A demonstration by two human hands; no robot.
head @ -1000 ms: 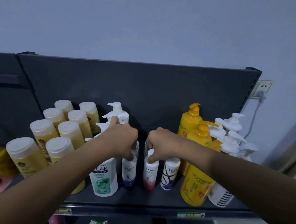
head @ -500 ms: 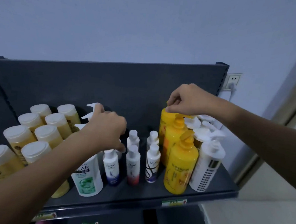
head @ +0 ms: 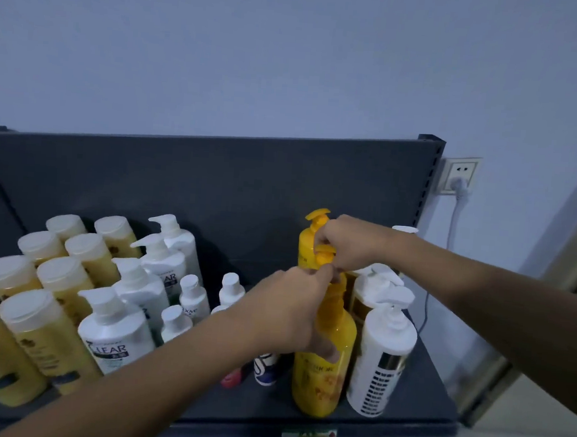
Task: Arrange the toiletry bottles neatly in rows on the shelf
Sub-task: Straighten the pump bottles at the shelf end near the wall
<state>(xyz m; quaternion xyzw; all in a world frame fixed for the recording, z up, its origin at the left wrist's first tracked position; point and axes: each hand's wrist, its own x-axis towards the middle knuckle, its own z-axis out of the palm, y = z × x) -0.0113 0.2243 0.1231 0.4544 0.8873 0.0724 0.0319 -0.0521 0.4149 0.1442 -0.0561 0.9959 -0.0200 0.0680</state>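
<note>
Both hands are at work on the yellow pump bottles at the right end of the shelf. The left hand is closed round the neck and pump of the front yellow bottle, which stands upright near the front edge; thumb and forefinger pinch at the pump head, the remaining fingers curl down the shoulder. The right hand is clenched on the pump of the middle yellow bottle, directly behind and a little above the left hand. The two grips are nearly touching. A rear yellow bottle stands behind those, its pump head clear of the hands.

The three yellow bottles form one file running front to back, each with its long axis vertical. Both held bottles lie straight below their grips, so any correction would come as a turn or a short slide, not a reach. Judged from this, the step in hand is squaring the pump heads or closing up the file.

A white bottle with a slotted label stands just beside the front yellow bottle on its right; a sideways push could knock it. To the left, small white-capped bottles, white pump bottles and capped amber bottles already stand in rows.
</note>
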